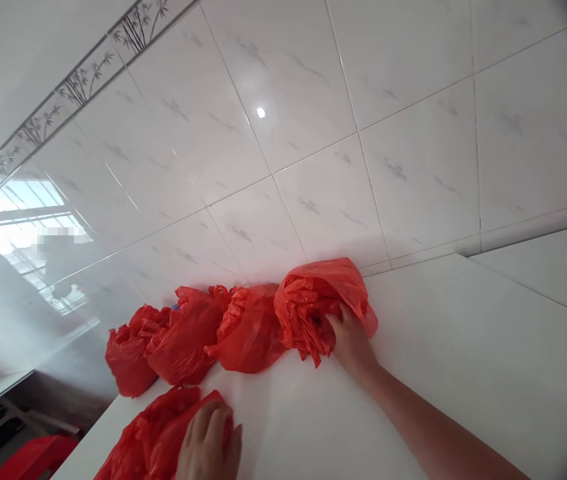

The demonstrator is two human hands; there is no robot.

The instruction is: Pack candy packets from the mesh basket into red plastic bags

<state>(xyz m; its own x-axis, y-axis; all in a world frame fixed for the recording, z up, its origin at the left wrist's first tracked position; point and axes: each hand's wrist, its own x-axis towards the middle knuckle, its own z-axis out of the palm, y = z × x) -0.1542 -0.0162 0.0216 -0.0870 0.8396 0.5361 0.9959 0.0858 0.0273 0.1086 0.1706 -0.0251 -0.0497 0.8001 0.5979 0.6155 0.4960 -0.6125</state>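
Four red plastic bags [253,340] line the tiled wall [313,160], perhaps for steadiness; our right hand [353,340] pinches one; left hand [208,443], grip unclear, covers another [150,433].

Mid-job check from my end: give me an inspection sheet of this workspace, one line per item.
Surface: white top, seam towards the right.
Job's things: row of four red bags along the wall; nearer red bag at lower left.
Clutter: small blue bit among the row; red object beyond the edge.
Grippers: bare hands; left hand on the nearer red bag, right hand at the rightmost bag's opening.
Cables: nothing seen.
Surroundings: glossy tiled wall, bright window reflection.
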